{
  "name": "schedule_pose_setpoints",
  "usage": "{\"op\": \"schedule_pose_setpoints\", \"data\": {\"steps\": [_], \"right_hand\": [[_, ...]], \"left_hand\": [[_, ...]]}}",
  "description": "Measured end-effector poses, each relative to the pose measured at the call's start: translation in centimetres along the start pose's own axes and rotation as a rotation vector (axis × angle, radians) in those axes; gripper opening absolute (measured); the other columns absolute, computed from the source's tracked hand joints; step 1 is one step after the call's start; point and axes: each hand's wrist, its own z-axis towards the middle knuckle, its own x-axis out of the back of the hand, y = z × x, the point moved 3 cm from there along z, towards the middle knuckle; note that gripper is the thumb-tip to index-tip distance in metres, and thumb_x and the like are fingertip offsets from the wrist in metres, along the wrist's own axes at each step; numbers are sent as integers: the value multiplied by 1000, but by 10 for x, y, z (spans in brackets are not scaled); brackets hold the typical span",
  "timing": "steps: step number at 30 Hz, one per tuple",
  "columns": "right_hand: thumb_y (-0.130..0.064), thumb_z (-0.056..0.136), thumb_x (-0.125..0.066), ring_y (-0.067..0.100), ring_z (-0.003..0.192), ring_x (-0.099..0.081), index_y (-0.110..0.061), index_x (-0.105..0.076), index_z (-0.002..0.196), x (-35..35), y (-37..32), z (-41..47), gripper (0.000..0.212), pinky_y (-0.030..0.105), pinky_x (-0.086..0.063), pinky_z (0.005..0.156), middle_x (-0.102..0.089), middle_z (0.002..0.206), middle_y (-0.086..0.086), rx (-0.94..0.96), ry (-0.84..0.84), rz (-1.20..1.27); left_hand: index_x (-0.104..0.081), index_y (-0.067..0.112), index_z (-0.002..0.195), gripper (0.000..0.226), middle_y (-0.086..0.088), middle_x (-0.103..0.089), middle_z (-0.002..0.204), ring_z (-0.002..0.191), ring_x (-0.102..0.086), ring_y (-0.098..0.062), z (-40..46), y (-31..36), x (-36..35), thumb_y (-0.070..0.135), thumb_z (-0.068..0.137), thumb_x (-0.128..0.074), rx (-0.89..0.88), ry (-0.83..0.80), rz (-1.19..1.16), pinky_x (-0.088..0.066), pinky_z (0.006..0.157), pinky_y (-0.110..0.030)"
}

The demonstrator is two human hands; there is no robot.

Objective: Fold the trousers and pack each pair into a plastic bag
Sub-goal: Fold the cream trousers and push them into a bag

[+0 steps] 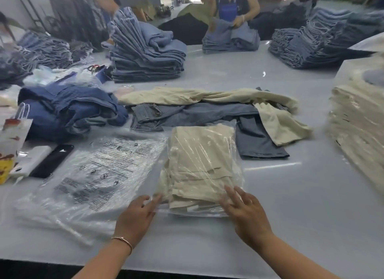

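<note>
The left hand (136,214) and right hand (245,211) are lying flat, fingers straight and spread, on the near edge of a clear plastic bag (232,175) holding folded cream trousers (199,154) on the white table (301,206). Behind, loose grey trousers (207,114) are sprawling.

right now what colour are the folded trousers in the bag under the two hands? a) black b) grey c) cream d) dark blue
c, the folded trousers inside the clear bag are cream, with the left hand and right hand at its near edge.
</note>
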Motion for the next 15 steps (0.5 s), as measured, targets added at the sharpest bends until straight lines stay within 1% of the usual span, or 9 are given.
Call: {"op": "schedule_pose_setpoints", "data": {"steps": [2, 3, 5, 7, 8, 10, 12, 14, 15], "right_hand": [[-10, 45, -79, 35, 114, -61, -15, -75, 104, 4, -12, -8, 60, 47, -43, 96, -61, 129, 12, -53, 19, -25], [-16, 46, -78, 35, 112, -62, -15, -76, 92, 7, -20, -10, 46, 45, -38, 95, -62, 127, 12, -74, 36, -11], [-24, 47, -77, 33, 101, -65, -17, -70, 64, 13, -44, -12, 19, 40, -39, 85, -67, 115, 12, -75, 67, 55], [-23, 50, -76, 27, 79, -66, -18, -63, 57, 9, -73, -10, 15, 31, -45, 70, -69, 91, 6, -96, 49, 203], [-21, 56, -75, 22, 71, -64, -18, -64, 59, 5, -90, -6, 12, 25, -46, 64, -67, 80, 1, -136, 2, 313], [-19, 75, -69, 15, 62, -60, -17, -69, 74, -5, -122, 8, 2, 22, -44, 61, -62, 68, -6, -377, -197, 593], [-17, 87, -65, 13, 49, -56, -11, -67, 88, -23, -152, 20, 6, 26, -44, 54, -64, 61, -2, -773, -436, 1112], [-19, 91, -62, 15, 41, -55, -8, -61, 91, -35, -179, 33, 10, 22, -36, 43, -66, 60, 8, -1098, -541, 1487], [-21, 92, -62, 15, 39, -55, -7, -60, 92, -39, -189, 38, 13, 20, -33, 41, -66, 59, 10, -1218, -532, 1596]], "left_hand": [[-65, 25, 124, 44, -2, -65, 87, 74, -65, -23, -6, 0, 1, 20, 81, -69, -45, -13, -11, -52, 52, -30], [-68, 25, 120, 38, 2, -64, 89, 76, -65, -19, -8, -2, 2, 22, 82, -69, -43, -9, -51, -52, 55, -28], [-70, 29, 110, 28, 7, -61, 97, 83, -63, -11, -12, -10, 1, 25, 82, -71, 51, -55, -206, -51, 67, -26], [-70, 26, 86, 5, 7, -63, 88, 76, -61, -10, -18, -22, 1, 23, 82, -71, 240, -47, -432, -48, 68, -28], [-65, 21, 76, 9, 1, -64, 77, 70, -62, -14, -19, -29, 1, 21, 83, -70, 364, -27, -550, -47, 65, -32], [-56, 11, 78, 19, -7, -64, 63, 58, -61, -22, -16, -38, 0, 20, 84, -71, 575, -47, -770, -46, 57, -33], [-53, 7, 87, 22, -8, -65, 63, 49, -59, -20, -8, -41, -1, 18, 84, -72, 682, -176, -930, -43, 46, -27], [-57, 5, 86, 17, -5, -66, 61, 43, -56, -14, -2, -46, 0, 16, 86, -70, 641, -317, -943, -40, 40, -22], [-59, 5, 81, 15, -3, -66, 57, 41, -55, -12, 0, -47, 1, 15, 87, -68, 589, -378, -927, -38, 39, -21]]}}
